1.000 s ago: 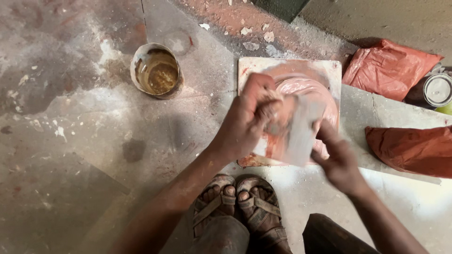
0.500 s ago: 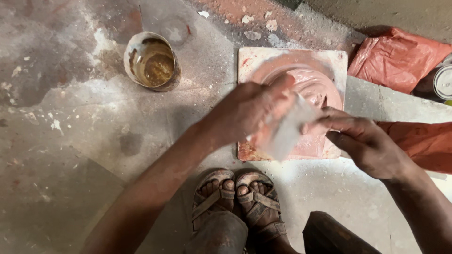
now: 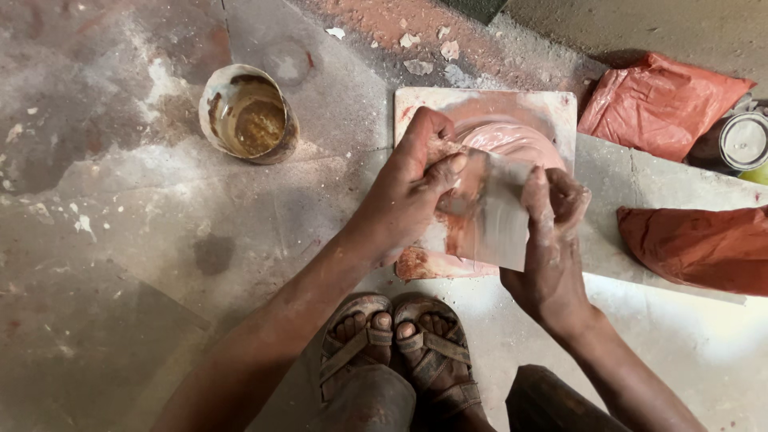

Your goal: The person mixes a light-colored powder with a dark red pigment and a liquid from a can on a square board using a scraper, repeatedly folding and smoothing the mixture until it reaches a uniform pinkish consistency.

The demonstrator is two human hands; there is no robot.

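Both hands hold one flat metal scraper blade (image 3: 490,214) smeared with reddish paste, above a square white tile (image 3: 560,108). My left hand (image 3: 410,188) pinches the blade's left edge, thumb on top. My right hand (image 3: 552,240) grips its right edge, fingers coated in pale dust. A mound of pink-red paste (image 3: 512,138) lies on the tile, partly hidden behind the blade and hands. More paste (image 3: 420,262) shows at the tile's near left corner.
A dirty round tin (image 3: 248,116) of brownish liquid stands on the stained concrete floor at upper left. Two red plastic bags (image 3: 660,104) (image 3: 700,244) lie at right, with a white-lidded can (image 3: 742,142) between them. My sandalled feet (image 3: 400,352) are just below the tile.
The hands have come together on the blade: my right hand moved left onto its right edge, and my left hand shifted its grip to the left edge.
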